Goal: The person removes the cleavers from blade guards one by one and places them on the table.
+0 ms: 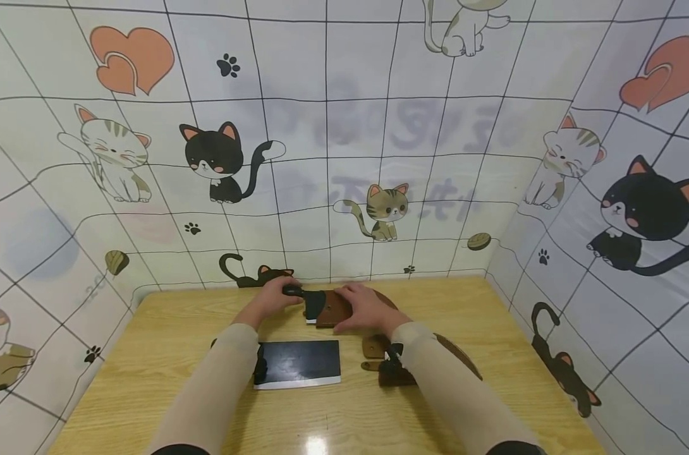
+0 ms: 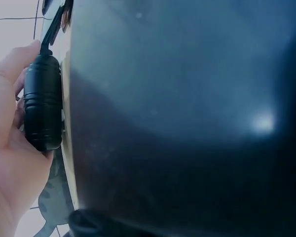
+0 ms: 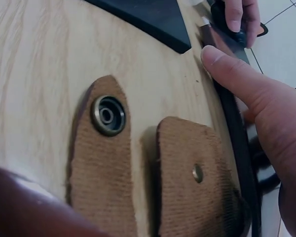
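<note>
Near the back of the table, my left hand (image 1: 275, 297) grips the black handle (image 2: 43, 101) of a cleaver. Its dark blade (image 1: 315, 306) sits mostly inside a brown leather sheath (image 1: 334, 309), with a dark strip and a pale edge showing by the handle. My right hand (image 1: 370, 309) holds the sheath across its width, thumb along the near edge; its other fingers are partly hidden. A second, bigger cleaver (image 1: 299, 363) lies flat in front, its handle covered by the left sleeve. To its right is another leather sheath (image 1: 398, 377), partly under the right forearm.
Leather straps (image 1: 373, 346) of the second sheath stick out leftward; one bears a metal snap (image 3: 108, 115). The light wood table (image 1: 168, 341) meets a cat-patterned curtain (image 1: 299, 221) at the back and sides.
</note>
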The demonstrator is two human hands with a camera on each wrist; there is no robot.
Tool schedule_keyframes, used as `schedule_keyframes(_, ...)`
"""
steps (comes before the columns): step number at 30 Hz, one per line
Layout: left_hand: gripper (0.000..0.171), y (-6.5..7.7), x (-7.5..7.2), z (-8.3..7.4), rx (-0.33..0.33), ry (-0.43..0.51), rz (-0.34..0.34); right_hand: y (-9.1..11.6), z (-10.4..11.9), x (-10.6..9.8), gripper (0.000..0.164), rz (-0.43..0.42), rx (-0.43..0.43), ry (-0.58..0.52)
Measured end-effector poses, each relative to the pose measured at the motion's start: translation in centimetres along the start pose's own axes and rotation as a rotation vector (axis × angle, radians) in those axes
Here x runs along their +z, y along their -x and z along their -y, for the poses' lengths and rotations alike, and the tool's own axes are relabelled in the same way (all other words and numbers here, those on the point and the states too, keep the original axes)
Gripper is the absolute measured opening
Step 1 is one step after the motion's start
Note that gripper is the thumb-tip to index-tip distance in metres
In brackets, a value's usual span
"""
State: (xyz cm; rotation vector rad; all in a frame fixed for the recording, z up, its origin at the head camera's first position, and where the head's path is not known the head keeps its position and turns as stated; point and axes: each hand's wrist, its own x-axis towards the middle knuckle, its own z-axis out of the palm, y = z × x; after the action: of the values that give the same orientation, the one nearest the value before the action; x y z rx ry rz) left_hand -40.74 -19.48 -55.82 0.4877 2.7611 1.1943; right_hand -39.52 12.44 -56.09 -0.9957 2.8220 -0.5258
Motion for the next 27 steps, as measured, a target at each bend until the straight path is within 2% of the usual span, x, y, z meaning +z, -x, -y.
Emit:
schedule_keyframes(3, 0.049, 0.1, 0.1, -0.1, -0.010, 0.009, -0.002, 0.0, 0.2, 0.3, 0.116, -0.006, 0.004, 0.032)
schedule_keyframes(14, 0.048, -0.2, 0.4, 0.0, -0.014, 0.007, -0.027, 0.2, 0.7, 0.3, 0.114, -0.017, 0.028, 0.038)
schedule_keyframes(21, 0.044, -0.4, 0.8, -0.5, -0.040, -0.039, -0.057, 0.0, 0.6, 0.4, 0.111, -0.016, 0.028, 0.062)
schedule_keyframes(27, 0.041, -0.3, 0.8, -0.9, 0.014, -0.077, -0.051, 0.0, 0.3, 0.5, 0.111, -0.008, 0.030, 0.084)
